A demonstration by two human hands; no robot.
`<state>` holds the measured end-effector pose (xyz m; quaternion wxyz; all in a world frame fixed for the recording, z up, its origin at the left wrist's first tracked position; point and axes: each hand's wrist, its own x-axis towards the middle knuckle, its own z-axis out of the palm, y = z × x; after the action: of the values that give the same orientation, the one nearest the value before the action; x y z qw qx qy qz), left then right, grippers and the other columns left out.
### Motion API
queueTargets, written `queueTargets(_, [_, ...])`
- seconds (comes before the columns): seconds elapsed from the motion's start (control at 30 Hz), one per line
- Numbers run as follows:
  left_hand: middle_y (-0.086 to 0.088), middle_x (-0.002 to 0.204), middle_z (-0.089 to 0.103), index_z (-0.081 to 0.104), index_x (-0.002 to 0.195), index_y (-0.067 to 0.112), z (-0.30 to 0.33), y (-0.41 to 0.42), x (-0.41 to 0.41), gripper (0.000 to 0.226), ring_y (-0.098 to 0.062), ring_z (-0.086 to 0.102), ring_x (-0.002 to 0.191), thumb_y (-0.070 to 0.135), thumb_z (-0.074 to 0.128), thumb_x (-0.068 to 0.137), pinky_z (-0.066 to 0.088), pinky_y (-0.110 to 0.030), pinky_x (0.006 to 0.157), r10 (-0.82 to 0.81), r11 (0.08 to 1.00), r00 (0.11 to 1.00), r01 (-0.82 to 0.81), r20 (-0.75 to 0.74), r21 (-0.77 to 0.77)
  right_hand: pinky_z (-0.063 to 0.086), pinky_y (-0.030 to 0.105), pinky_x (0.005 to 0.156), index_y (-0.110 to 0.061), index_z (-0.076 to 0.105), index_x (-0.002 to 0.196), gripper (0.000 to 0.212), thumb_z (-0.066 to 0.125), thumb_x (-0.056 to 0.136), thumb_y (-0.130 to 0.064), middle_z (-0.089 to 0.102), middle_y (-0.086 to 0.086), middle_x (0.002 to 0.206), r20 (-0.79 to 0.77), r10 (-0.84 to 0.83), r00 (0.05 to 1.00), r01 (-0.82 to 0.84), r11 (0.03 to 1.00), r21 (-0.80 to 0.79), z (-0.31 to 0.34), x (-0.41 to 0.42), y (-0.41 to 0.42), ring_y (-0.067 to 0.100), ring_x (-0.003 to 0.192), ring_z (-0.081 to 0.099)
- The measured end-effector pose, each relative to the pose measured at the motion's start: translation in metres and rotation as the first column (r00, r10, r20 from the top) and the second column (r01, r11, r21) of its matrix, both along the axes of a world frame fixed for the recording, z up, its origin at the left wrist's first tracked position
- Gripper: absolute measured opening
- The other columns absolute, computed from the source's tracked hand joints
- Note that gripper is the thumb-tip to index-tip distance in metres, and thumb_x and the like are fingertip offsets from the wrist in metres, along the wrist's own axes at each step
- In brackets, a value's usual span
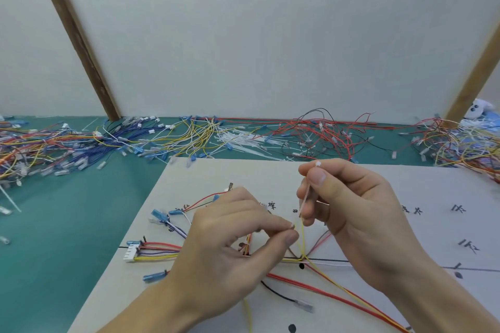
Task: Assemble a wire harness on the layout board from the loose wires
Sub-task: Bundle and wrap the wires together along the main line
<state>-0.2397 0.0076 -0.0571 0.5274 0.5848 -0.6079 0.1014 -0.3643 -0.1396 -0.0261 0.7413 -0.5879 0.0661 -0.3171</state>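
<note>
The pale layout board [189, 178] lies in front of me with a partly built harness on it. A white multi-pin connector [131, 251] at its left feeds red, purple and yellow wires [159, 250] toward the middle. My right hand [349, 213] pinches a white cable tie [308, 189] near its head, held upright above the board. My left hand [230, 249] pinches a thin yellow wire [301, 240] between thumb and forefinger, just below the tie's lower end. Red and yellow wires [338, 295] trail off to the lower right.
Heaps of loose wires lie along the back of the green mat: multicoloured [32, 149] at left, yellow [194, 138], red [319, 135], mixed [460, 143] at right. A pile of white cable ties [243, 143] sits mid-back. Black pegs and handwritten marks dot the board.
</note>
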Motion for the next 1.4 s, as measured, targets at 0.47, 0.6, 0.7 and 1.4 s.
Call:
queueTargets(0.47, [0.008,0.068,0.073,0.081,0.086,0.026,-0.008,0.0,0.001,0.007,-0.013,0.065,0.057,0.03,0.076,0.088,0.046,-0.026,0.049,0.034,0.985,0.97,0.008,-0.243,0.171,0.055,0.026,0.056,-0.009,0.078,0.08,0.019,0.08,0.073,-0.027,0.07,0.015,0.077,-0.106,-0.004,0.994,0.011,0.998,0.068,-0.005,0.002,0.0,0.021,0.06,0.067])
queueTargets(0.6, [0.005,0.069,0.074,0.08,0.085,0.028,-0.006,0.001,0.002,0.007,-0.014,0.064,0.058,0.027,0.075,0.09,0.044,-0.026,0.049,0.042,0.976,0.965,0.015,-0.258,0.216,0.056,0.026,0.058,-0.011,0.078,0.081,0.019,0.081,0.074,-0.028,0.071,0.015,0.078,-0.108,-0.026,0.994,0.033,0.998,0.058,-0.007,0.004,-0.002,0.022,0.062,0.067])
queueTargets(0.7, [0.005,0.066,0.073,0.08,0.08,0.027,-0.003,0.001,0.006,0.01,-0.003,0.056,0.053,0.025,0.076,0.089,0.036,-0.009,0.052,0.055,0.961,0.952,0.031,-0.302,0.275,0.056,0.026,0.058,-0.011,0.078,0.082,0.019,0.08,0.075,-0.029,0.071,0.014,0.077,-0.13,-0.044,0.99,0.051,0.997,0.052,-0.007,0.007,-0.003,0.021,0.062,0.067])
queueTargets(1.4, [0.018,0.122,0.061,0.067,0.075,0.035,0.017,0.013,0.031,0.025,-0.009,0.046,0.127,0.011,0.073,0.078,0.037,-0.029,0.106,0.007,0.793,1.0,-0.019,0.022,0.609,0.062,0.027,0.063,-0.005,0.074,0.084,0.005,0.079,0.086,-0.003,0.077,0.016,0.078,-0.385,-0.098,0.918,-0.001,0.968,-0.249,-0.026,0.015,-0.005,0.027,0.075,0.078])
